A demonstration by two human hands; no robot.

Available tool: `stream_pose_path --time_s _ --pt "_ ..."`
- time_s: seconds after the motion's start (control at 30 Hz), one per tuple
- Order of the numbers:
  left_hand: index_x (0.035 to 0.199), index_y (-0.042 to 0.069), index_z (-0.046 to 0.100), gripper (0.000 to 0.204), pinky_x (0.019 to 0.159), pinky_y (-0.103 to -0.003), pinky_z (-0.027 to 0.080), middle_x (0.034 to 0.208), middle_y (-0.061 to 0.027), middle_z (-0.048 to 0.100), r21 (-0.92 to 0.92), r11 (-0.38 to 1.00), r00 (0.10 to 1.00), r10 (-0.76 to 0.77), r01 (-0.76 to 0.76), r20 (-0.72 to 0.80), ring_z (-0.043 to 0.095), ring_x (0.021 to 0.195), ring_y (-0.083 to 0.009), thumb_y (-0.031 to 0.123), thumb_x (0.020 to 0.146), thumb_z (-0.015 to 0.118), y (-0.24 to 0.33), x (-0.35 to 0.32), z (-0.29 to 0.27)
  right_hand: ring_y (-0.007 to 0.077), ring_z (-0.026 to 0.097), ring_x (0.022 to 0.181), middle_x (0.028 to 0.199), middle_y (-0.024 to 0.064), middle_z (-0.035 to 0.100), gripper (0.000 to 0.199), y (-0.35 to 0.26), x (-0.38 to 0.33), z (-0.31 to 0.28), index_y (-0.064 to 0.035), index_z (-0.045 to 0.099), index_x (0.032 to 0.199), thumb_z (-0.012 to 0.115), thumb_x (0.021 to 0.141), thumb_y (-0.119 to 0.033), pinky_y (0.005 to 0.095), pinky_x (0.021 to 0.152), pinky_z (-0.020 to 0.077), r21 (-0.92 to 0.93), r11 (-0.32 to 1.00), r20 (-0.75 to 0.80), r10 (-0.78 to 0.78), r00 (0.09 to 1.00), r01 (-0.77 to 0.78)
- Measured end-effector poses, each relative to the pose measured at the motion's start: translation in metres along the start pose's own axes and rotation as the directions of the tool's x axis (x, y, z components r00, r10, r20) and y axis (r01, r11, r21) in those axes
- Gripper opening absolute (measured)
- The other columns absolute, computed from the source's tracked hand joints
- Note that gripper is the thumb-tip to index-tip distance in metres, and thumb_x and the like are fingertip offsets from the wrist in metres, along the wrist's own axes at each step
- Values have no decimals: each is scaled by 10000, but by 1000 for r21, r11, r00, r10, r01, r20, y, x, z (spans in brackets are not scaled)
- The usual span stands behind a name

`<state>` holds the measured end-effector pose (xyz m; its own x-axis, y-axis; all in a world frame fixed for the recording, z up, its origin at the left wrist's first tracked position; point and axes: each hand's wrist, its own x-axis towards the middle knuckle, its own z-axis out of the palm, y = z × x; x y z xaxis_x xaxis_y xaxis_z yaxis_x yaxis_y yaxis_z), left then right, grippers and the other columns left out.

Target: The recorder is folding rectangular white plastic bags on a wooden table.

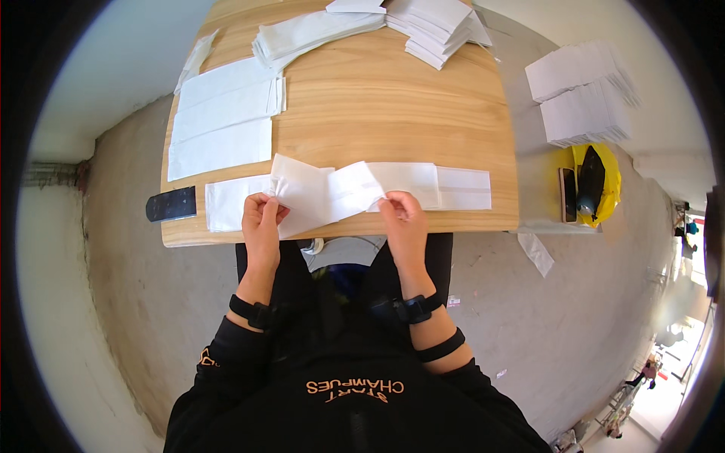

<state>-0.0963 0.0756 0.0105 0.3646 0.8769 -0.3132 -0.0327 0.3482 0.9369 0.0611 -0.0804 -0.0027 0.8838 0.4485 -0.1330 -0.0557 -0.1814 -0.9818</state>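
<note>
Near the front edge of the wooden table, my left hand (261,226) pinches the left part of a white folded paper piece (306,198), its fingers closed on it. My right hand (405,226) pinches the right end of the same piece, thumb against fingers. The paper is bent and creased between the hands, raised a little at its upper edge. Beneath and beside it lies a row of overlapping flat white paper pieces (464,189), stretching out past both hands. Whether the held piece is a bag, an envelope or a plain sheet I cannot tell.
A dark flat device (171,204) lies at the table's left front corner. White paper stacks (219,143) stand at the left, with more piles (434,26) along the far edge. On a grey surface to the right are further stacks (581,113), a phone (567,195) and a yellow bag (610,185).
</note>
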Motion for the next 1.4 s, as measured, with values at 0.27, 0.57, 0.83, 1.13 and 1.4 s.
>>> stream_pose_path --time_s 0.27,0.57,0.83,1.13,1.4 --pt "981 79 506 53 792 -244 471 878 -13 564 -73 995 997 71 -69 29 549 807 -84 82 945 544 -1 23 41 78 568 742 803 18 630 133 7 16 -48 12 651 918 659 857 -106 228 697 468 48 997 -175 70 982 -63" --pt "1061 15 566 181 871 -339 489 1110 -111 626 -419 896 989 137 -150 -59 604 1023 -201 143 944 516 83 65 0 79 572 736 808 15 646 171 14 17 -65 17 661 927 673 859 -140 229 698 469 49 983 -216 185 959 -179" --pt "1074 -12 556 194 908 -358 505 1095 -112 636 -586 793 986 125 -167 -113 599 1055 -228 92 911 539 134 58 -85 97 586 726 789 30 655 186 23 18 -66 7 669 911 679 849 -168 248 695 481 -40 986 -243 150 958 -165" --pt "1087 -14 533 225 958 -363 496 1109 -106 596 -558 817 960 -17 -149 -281 595 1033 -232 103 895 520 70 75 -130 174 628 697 766 86 670 216 30 22 -63 -7 678 880 703 814 -212 297 678 500 -201 970 -280 74 957 -134" --pt "1083 11 534 242 909 -341 521 1090 -85 593 -530 837 900 -116 -139 -420 588 1035 -212 132 873 535 44 61 -169 100 590 683 777 46 638 248 31 25 -68 17 677 932 693 851 -217 250 581 525 -270 952 -238 81 968 -146"
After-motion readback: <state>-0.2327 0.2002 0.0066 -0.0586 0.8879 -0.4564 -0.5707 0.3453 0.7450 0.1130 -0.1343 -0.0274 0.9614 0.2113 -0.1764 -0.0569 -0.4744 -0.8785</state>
